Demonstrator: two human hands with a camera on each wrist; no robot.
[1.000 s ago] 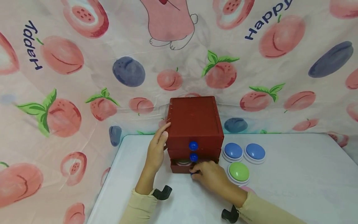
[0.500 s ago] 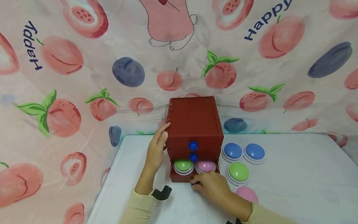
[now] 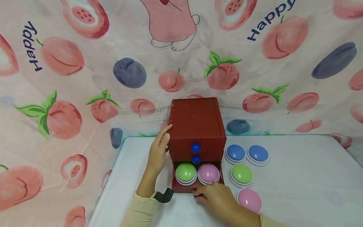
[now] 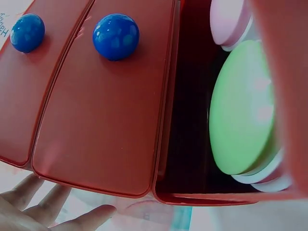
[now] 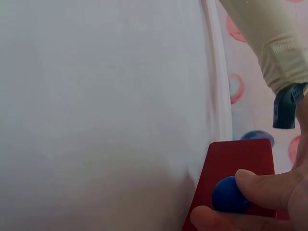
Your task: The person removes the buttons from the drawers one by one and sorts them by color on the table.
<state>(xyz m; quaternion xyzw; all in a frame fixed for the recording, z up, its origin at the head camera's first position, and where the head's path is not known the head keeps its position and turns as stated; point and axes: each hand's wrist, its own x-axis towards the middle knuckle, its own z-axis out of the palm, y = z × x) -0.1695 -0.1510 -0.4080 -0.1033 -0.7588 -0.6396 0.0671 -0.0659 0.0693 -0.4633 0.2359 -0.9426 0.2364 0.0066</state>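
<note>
A reddish-brown drawer cabinet (image 3: pixel 197 119) stands on the white table, its bottom drawer (image 3: pixel 182 189) pulled out. Inside that drawer sit a green push button (image 3: pixel 186 172) and a pink push button (image 3: pixel 208 173), both on white bases. My right hand (image 3: pixel 216 200) pinches the bottom drawer's blue knob (image 5: pixel 230 195) between thumb and fingers. Against the cabinet's left side rests my left hand (image 3: pixel 158 154), fingers extended; in the left wrist view its fingers (image 4: pixel 86 219) lie along the cabinet's edge. The upper two drawers are closed, each with a round blue knob (image 4: pixel 116 36).
Right of the cabinet, two blue push buttons (image 3: pixel 236 153) stand side by side. Nearer the front are another green push button (image 3: pixel 241 174) and another pink push button (image 3: pixel 249 200), close to my right forearm. A fruit-printed cloth (image 3: pixel 175 63) hangs behind the table.
The bottom drawer has slid out toward me, drawn by my right hand on its knob, and the green and pink buttons inside have come into view. My left hand has stayed at the cabinet's side.
</note>
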